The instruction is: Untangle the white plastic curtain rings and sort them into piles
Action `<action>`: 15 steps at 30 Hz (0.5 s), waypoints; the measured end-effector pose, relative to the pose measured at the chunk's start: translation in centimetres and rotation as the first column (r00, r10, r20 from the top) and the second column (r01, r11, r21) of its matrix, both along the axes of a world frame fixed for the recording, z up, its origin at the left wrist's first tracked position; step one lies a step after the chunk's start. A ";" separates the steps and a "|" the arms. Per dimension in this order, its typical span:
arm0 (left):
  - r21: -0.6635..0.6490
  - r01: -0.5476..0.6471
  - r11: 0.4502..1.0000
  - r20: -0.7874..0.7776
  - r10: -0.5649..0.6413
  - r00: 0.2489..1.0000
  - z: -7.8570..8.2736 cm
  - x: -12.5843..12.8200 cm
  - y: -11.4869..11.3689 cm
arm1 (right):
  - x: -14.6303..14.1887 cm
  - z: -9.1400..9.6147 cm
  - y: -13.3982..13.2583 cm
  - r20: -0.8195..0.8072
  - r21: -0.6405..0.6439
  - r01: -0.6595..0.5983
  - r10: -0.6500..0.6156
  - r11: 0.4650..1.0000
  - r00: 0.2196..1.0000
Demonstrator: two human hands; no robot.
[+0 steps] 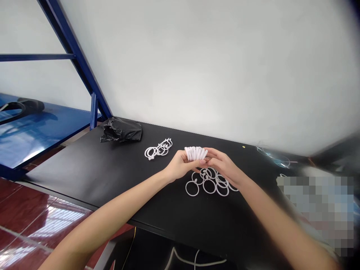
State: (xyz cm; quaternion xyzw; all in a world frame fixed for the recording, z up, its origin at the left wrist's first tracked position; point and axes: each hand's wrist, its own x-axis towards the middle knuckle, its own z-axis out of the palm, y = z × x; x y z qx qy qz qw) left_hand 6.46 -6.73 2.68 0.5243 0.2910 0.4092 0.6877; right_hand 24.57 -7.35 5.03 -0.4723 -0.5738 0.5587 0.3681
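A row of white plastic rings, likely shower curtain rings, is held side by side above the table. My left hand closes around the row's left end, its thumb stretched along the underside. My right hand grips the right end, with its fingertips partly behind the rings. Just below the hands lies a loose cluster of white rings, some overlapping and partly covered by my right hand. Farther left, a second group of white rings with small rounded knobs lies overlapping on the table.
The black table runs along a white wall. A crumpled black plastic bag lies at its back left, near a blue metal frame. Clear plastic lies at the right. Cables show below the front edge.
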 end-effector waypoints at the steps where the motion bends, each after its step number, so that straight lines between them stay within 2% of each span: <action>1: 0.023 0.018 1.000 -0.008 -0.018 1.000 0.1 0.1 -0.2 | 0.0 0.1 -0.4 -0.071 -0.042 -0.058 0.055 0.997 0.996; 4: 0.103 0.060 0.993 -0.061 -0.054 0.997 0.4 0.1 -1.0 | 0.3 -0.2 -1.7 -0.253 -0.078 -0.148 0.124 0.986 0.959; 7: 0.248 0.107 0.963 -0.154 -0.069 0.986 0.5 0.1 -1.8 | 0.6 -0.5 -2.6 -0.315 -0.088 -0.124 0.090 0.988 0.945; 10: 0.377 0.181 0.908 -0.249 -0.089 0.964 0.3 0.4 -2.5 | 0.4 -0.5 -3.4 -0.251 -0.122 -0.090 0.057 0.988 0.966; 12: 0.400 0.213 0.891 -0.276 -0.104 0.956 0.1 0.6 -2.8 | 0.1 -0.5 -3.8 -0.179 -0.114 -0.043 0.022 0.993 0.984; 15: 0.403 0.242 0.883 -0.287 -0.129 0.949 -0.1 0.7 -2.9 | -0.5 -0.6 -4.3 -0.111 -0.025 0.005 -0.008 1.000 0.994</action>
